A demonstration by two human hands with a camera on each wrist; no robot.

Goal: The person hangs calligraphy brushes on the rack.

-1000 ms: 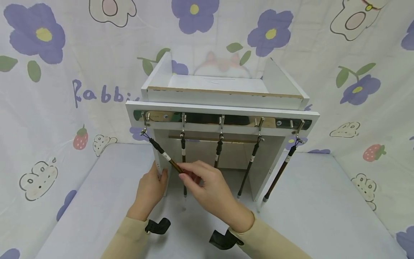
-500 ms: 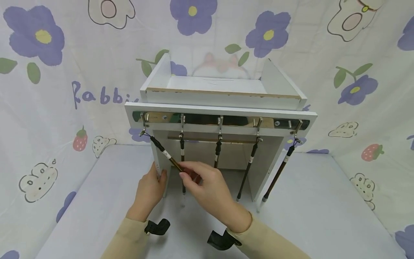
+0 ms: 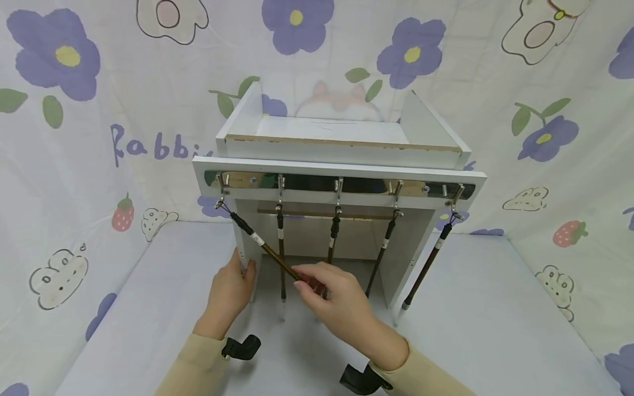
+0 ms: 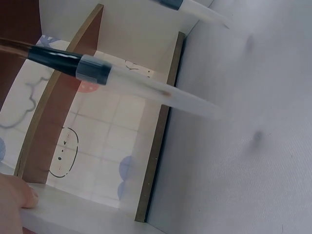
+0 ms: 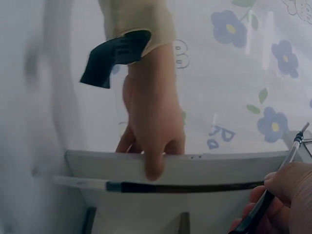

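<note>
My right hand (image 3: 342, 297) pinches the brown shaft of the leftmost calligraphy brush (image 3: 269, 250) between thumb and fingers. This brush slants down to the right from a loop on the leftmost hook (image 3: 221, 190); its lower end is hidden behind the hand. My left hand (image 3: 229, 294) grips the left side panel (image 3: 245, 228) of a white shelf unit (image 3: 342, 160), with the thumb on the inner face, as the right wrist view shows. A second hanging brush (image 3: 281, 236) passes behind the held one. In the left wrist view a brush (image 4: 92, 68) has a pale, see-through tip.
A shiny metal hook rail (image 3: 312, 181) runs across the unit's front. More brushes, such as the far right one (image 3: 427, 267), hang from its other hooks, tips close above the white tabletop (image 3: 495, 308). A flower-printed cloth (image 3: 148, 82) covers the wall behind.
My right hand has slid down along the leftmost brush, to the right and lower, and more of the shaft shows above its fingers. The left hand stays on the panel.
</note>
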